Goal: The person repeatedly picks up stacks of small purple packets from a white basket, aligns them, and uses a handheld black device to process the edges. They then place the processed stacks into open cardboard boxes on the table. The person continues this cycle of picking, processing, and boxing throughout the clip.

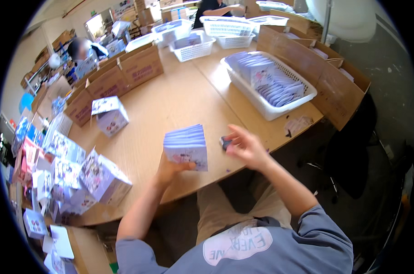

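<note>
My left hand [174, 169] grips a stack of lilac printed packets [186, 147], its thumb across the front one, over the near part of the wooden table [148, 113]. To the right of the stack, my right hand [244, 147] has its fingers apart and curved beside a small dark object [224, 143], which its fingers partly cover; whether they touch it I cannot tell. A white plastic basket [272, 114] farther right holds rows of similar lilac packets [279, 82]. An open lilac printed box [112, 118] stands left of the stack.
Several printed boxes [104, 178] crowd the table's left side. Cardboard boxes [124, 75] line the far left edge, and cardboard trays [313, 72] the right. White baskets [193, 51] stand at the back. Two other people [215, 10] are beyond the table. A black chair [351, 154] is at right.
</note>
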`<state>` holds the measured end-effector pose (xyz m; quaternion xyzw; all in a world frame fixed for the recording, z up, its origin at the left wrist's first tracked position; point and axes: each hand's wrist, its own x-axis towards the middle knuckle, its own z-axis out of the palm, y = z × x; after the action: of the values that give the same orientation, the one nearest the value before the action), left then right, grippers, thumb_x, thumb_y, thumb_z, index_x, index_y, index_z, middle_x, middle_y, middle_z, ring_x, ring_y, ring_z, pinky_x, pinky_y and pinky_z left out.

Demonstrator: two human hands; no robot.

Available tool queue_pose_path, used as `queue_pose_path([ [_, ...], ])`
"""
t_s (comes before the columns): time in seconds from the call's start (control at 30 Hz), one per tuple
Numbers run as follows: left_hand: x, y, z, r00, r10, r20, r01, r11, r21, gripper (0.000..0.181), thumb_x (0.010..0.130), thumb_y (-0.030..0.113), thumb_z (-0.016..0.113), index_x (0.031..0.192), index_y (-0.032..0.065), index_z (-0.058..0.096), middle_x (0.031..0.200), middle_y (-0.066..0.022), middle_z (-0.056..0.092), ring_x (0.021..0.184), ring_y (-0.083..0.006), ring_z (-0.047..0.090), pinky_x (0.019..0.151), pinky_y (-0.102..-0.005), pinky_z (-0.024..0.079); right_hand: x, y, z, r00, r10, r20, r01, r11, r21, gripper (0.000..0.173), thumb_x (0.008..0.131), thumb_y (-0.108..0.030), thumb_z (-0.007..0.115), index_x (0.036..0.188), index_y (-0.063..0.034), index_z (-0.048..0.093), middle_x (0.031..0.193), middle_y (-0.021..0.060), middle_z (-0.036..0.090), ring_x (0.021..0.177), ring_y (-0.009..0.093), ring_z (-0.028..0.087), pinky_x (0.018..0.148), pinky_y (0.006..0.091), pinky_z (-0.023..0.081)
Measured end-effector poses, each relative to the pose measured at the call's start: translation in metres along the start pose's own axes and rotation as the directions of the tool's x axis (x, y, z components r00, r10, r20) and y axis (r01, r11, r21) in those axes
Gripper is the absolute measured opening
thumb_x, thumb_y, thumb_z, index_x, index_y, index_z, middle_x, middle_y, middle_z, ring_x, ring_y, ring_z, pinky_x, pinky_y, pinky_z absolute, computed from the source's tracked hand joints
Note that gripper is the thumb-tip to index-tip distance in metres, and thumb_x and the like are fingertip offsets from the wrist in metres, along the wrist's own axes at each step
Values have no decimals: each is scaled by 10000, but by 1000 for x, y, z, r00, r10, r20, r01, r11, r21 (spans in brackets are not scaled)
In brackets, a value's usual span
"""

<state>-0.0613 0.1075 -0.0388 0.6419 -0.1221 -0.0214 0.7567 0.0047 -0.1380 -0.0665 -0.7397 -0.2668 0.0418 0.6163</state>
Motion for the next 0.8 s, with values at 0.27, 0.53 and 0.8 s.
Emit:
queue_pose_path([
  [0.27, 108, 10, 99, 926, 376, -40, -375, 926, 37, 835, 583, 243, 898, 1225, 3, 422, 1082, -109, 584, 1045, -192, 557, 883, -329, 473, 31, -43, -56, 988, -156, -13, 155, 955, 253, 879, 749, -242, 770, 1362, 47, 211, 1305, 148, 423, 1210, 222, 405, 1026, 355, 305],
  [0.53, 248, -26, 173, 913, 327, -245, -30, 653, 756, 1081, 537, 534, 839, 1304, -32, 328, 1338, -175, 368, 1297, -330, 298, 1036, -504, 270, 104, -33, -212, 995, 95, 8, -96, 995, 26, 496, 725, -203, 736, 1151, -15, 562, 1050, 57, 617, 961, 138, 568, 854, 298, 456],
  [0.8, 249, -51, 172, 917, 328, -228, -2, 574, 819, 1270, 582, 598, 774, 1409, -50, 60, 1441, -306, 101, 1384, -427, 55, 1101, -542, 86, 107, -8, -234, 981, 179, 75, -173, 981, -85, 724, 698, -343, 797, 1277, -25, 502, 1168, 94, 594, 1086, 186, 537, 967, 326, 389],
])
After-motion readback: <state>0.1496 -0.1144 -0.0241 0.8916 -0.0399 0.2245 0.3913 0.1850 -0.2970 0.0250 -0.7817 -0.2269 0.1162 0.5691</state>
